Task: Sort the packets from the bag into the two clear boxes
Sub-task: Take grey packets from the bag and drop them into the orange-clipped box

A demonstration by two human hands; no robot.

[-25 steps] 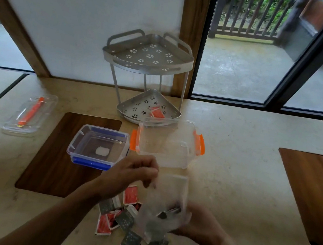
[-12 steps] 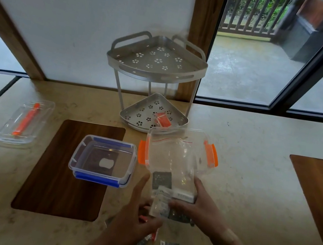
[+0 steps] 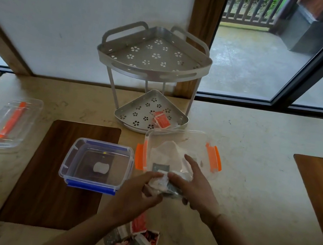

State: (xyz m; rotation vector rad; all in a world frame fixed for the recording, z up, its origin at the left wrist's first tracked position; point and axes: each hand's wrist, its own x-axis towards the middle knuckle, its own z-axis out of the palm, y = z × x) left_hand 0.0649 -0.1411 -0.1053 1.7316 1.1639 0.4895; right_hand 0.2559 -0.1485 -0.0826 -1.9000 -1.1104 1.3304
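Both hands hold a clear plastic bag (image 3: 168, 159) in front of the orange-clipped clear box (image 3: 213, 151). My left hand (image 3: 137, 196) pinches its lower end, and my right hand (image 3: 193, 185) grips it from the right. A few grey packets (image 3: 161, 167) still show inside the bag. The blue-clipped clear box (image 3: 96, 163) stands to the left on a dark wooden mat (image 3: 50, 189); only a white label shows in it. Several red and grey packets (image 3: 138, 242) lie loose on the counter under my forearms.
A silver two-tier corner rack (image 3: 155, 58) stands behind the boxes, with a red packet (image 3: 162, 120) on its lower shelf. A clear lid with an orange strip (image 3: 9, 122) lies at the far left. A second wooden mat (image 3: 322, 188) is at the right.
The bag has come up from over the packet pile to in front of the orange-clipped box. My left hand moved from the bag's top to its lower end. The view has shifted closer.
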